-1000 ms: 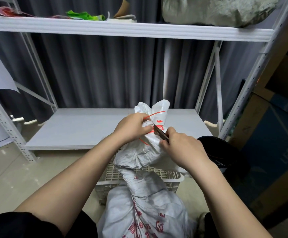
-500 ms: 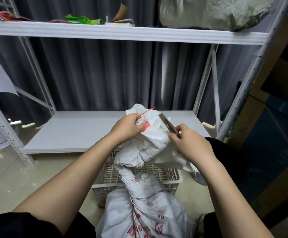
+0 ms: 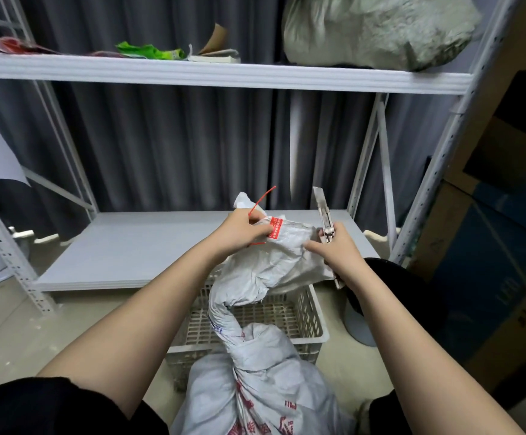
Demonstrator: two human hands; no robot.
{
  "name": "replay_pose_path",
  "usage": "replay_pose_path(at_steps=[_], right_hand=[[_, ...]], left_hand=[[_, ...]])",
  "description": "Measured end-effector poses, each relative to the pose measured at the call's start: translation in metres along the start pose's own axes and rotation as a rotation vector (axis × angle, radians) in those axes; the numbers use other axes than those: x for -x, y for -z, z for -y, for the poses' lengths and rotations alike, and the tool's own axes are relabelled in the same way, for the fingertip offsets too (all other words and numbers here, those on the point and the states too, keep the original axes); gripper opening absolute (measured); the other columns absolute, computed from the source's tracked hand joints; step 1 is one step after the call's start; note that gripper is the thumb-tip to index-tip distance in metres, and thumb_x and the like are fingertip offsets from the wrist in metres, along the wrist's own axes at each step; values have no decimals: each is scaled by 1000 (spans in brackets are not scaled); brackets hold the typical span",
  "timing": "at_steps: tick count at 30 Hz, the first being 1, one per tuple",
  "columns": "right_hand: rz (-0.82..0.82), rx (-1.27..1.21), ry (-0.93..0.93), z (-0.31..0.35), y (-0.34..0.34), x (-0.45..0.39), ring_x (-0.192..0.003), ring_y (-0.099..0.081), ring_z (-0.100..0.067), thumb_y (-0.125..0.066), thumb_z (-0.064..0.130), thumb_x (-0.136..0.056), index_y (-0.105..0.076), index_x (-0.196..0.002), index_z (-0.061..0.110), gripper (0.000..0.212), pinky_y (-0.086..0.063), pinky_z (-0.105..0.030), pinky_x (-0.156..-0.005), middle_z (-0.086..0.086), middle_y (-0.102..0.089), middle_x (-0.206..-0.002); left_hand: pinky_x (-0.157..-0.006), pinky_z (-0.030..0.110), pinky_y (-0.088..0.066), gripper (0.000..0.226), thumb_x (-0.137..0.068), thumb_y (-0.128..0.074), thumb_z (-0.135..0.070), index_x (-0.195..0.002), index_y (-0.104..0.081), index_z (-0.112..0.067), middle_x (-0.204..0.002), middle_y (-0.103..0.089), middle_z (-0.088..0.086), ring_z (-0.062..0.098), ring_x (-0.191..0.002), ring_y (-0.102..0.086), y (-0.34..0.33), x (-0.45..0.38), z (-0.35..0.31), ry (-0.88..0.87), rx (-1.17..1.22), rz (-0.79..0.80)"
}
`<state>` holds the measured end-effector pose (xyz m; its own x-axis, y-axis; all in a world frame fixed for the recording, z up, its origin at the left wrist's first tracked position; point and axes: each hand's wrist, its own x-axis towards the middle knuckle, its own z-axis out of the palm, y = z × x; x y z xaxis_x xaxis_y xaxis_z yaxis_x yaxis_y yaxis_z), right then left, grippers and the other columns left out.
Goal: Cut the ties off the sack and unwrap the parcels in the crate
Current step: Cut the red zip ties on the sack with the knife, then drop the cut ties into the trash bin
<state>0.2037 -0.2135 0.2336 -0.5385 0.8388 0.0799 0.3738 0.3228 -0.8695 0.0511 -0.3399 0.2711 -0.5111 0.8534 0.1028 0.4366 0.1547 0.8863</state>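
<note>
My left hand [image 3: 242, 229] has its grip clenched on the gathered mouth of the white woven sack [image 3: 274, 255], fingers curled into the cloth just beside a red printed label [image 3: 275, 227]. A thin red tie [image 3: 260, 201] rises from under those fingers and curves up to the right, its free end in the air. My right hand [image 3: 337, 252] is wrapped round the handle of a utility knife [image 3: 323, 211], the blade end pointing up and slightly left, above the sack and clear of the cloth; the lower end of the handle sticks out below my wrist. The fingers of that hand also lie against the sack's upper fold. The sack's neck twists down from my hands, crosses the near rim of a pale plastic crate [image 3: 313, 321] on the floor and swells into its bulky body with red print between my knees. What lies in the crate under the sack I cannot tell. Behind stands a white metal rack, whose lower shelf [image 3: 136, 249] lies just beyond my hands, and whose upper shelf [image 3: 211, 73] carries a grey bundle [image 3: 377, 26] and some green and red wrappers [image 3: 148, 51]. Stacked cartons [image 3: 500, 246] stand to the right.
</note>
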Motion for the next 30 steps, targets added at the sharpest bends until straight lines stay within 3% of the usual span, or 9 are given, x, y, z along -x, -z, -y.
replay_pose_path(at_steps=[6, 7, 9, 11, 14, 17, 21, 25, 30], right_hand=[[-126, -263, -57, -10, -17, -8, -70, -51, -18, -68, 10, -75, -47, -80, 19, 24, -42, -31, -65, 3, -54, -76], [-140, -267, -64, -11, -18, -8, -68, -50, -17, -67, 10, -75, -45, -77, 20, 25, -41, -31, -65, 4, -52, -73], [-138, -272, -79, -14, -19, -9, -66, -49, -17, -67, 12, -77, -43, -76, 22, 25, -41, -31, -65, 4, -51, -72], [-119, -269, -95, -17, -19, -10, -62, -48, -16, -65, 14, -81, -43, -77, 22, 24, -41, -31, -62, 3, -50, -73], [-109, -238, -109, -19, -17, -12, -55, -46, -16, -58, 14, -86, -43, -79, 19, 17, -41, -29, -56, 1, -50, -75], [-87, -262, -118, -21, -13, -11, -52, -42, -17, -56, 14, -88, -43, -80, 18, 15, -36, -26, -48, -2, -52, -79], [-46, -290, -99, -28, -2, -8, -40, -36, -14, -49, 15, -91, -41, -83, 19, 12, -29, -24, -42, -1, -70, -79], [-48, -275, -134, -43, 22, -10, -34, -35, -11, -48, 16, -94, -41, -82, 17, 15, -29, -21, -37, -3, -56, -62], [-73, -294, -249, -83, 62, -18, -31, -35, -9, -52, 13, -93, -37, -76, 16, 23, -26, -17, -32, -3, -43, -56]], left_hand=[[-45, 15, -30, 8, -88, -57, -7, -80, -56, -8, -62, -42, 0, -2, -41, -37, -9, -2, 2, 12, 157, -77], [-50, 15, -37, 2, -89, -58, -9, -87, -59, -11, -67, -49, -3, -3, -49, -45, -11, -2, 2, 21, 217, -143], [-73, 21, -50, 15, -89, -59, -17, -104, -62, -17, -88, -59, -8, 3, -80, -58, -11, -6, 7, 20, 249, -348], [-82, 30, -49, 15, -89, -55, -21, -102, -63, -18, -95, -61, -10, 7, -88, -56, -10, -8, 6, 28, 217, -445], [-52, 18, -41, 28, -95, -43, -23, -79, -61, -11, -79, -65, -2, 7, -59, -57, -15, -6, 0, 101, 221, -288], [-30, 10, -26, 46, -102, -25, -25, -72, -53, -4, -65, -65, 13, 7, -31, -53, -26, 0, -5, 245, 292, -54], [-38, 14, -28, 56, -103, -12, -36, -75, -50, -6, -50, -66, 9, 16, -37, -60, -45, -4, 5, 321, 165, 151], [-43, 15, -37, 60, -102, -10, -39, -76, -55, -8, -46, -61, 4, 10, -31, -48, -69, -12, 3, 346, -25, 364], [-41, 16, -19, 48, -101, -22, -35, -74, -52, -10, -57, -36, 3, 13, -42, -27, -121, -43, -7, 310, -100, 379]])
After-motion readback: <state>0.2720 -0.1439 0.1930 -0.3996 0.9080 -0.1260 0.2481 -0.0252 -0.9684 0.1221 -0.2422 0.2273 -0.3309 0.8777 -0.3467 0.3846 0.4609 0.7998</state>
